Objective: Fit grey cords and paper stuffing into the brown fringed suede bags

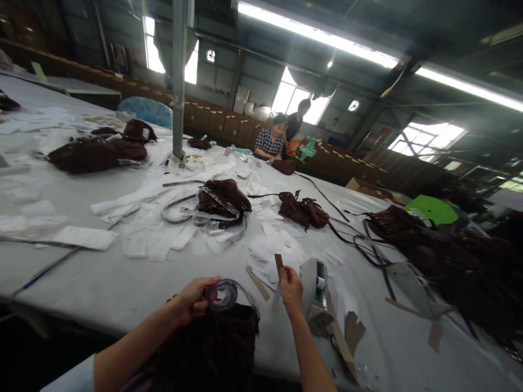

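Note:
My left hand (196, 299) is closed on a coiled strap (224, 295), which looks wrapped in clear film. Directly below the coil is a dark brown bag (229, 348) at the table's front edge. With fingertips pinched, my right hand (291, 288) holds a short brown strip (279, 264) upright. A pale piece hangs beneath those fingers; its kind is unclear. Close to the right of that hand stands a grey tape dispenser (316, 294). Another tan strip (257, 282) lies flat on the table between my hands.
White paper pieces (163, 239) are strewn over the table (163, 294). Brown bags with straps (224, 201) lie farther back, and a large brown pile (449, 261) covers the right side. A metal post (178, 81) rises at the back left. Two people (272, 141) are across the table.

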Demonstrator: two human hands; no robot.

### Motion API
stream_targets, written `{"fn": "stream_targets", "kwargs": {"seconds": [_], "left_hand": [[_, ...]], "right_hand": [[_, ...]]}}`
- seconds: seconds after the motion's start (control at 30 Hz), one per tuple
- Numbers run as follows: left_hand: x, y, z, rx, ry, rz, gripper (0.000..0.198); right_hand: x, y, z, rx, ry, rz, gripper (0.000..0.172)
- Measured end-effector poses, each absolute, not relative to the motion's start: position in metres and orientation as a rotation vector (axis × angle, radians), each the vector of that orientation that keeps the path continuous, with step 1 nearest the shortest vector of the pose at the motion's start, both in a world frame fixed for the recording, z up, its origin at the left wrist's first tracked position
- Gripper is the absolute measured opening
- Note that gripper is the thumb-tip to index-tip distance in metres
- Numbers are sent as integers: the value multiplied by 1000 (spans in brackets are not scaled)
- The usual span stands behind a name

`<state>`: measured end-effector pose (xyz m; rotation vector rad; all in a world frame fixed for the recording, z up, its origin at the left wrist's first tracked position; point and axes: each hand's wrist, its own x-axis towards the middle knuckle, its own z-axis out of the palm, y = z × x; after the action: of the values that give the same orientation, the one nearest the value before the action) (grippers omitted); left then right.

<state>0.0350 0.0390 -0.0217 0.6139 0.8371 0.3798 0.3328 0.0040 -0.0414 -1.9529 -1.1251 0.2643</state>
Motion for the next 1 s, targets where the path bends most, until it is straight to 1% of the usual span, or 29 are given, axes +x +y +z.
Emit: {"fn": "stream_targets", "kwargs": {"seconds": [0.17, 0.33, 0.4, 0.47, 0.53, 0.63, 0.7, 0.8, 0.93, 1.0], "left_hand": [[41, 35, -19, 652, 887, 418, 38], [41, 33, -17, 637, 901, 411, 39], [41, 34, -17, 623, 916, 409, 40], [42, 35, -16, 614, 925, 421, 40], [43, 36, -17, 611, 926, 446, 40], [45, 37, -18, 626, 912, 483, 44], [46, 37, -19, 647, 898, 504, 47], [47, 34, -17, 685, 890, 529, 48], [49, 29, -11, 826, 874, 580, 45], [49, 25, -7, 946, 853, 592, 44]], "right_hand": [[336, 7, -30, -1916, -1017, 168, 48], [340, 12, -11, -1879, -917, 125, 54], [331, 8, -3, -1846, -911, 155, 54], [313, -3, 3, -1756, -881, 316, 51], [287, -20, 4, -1647, -831, 567, 48], [242, -52, -4, -1580, -843, 919, 42], [219, -69, -12, -1588, -855, 1093, 43], [199, -83, -20, -1673, -816, 1214, 41], [191, -81, -20, -1802, -824, 1230, 29], [187, -76, -18, -1809, -840, 1214, 28]]}}
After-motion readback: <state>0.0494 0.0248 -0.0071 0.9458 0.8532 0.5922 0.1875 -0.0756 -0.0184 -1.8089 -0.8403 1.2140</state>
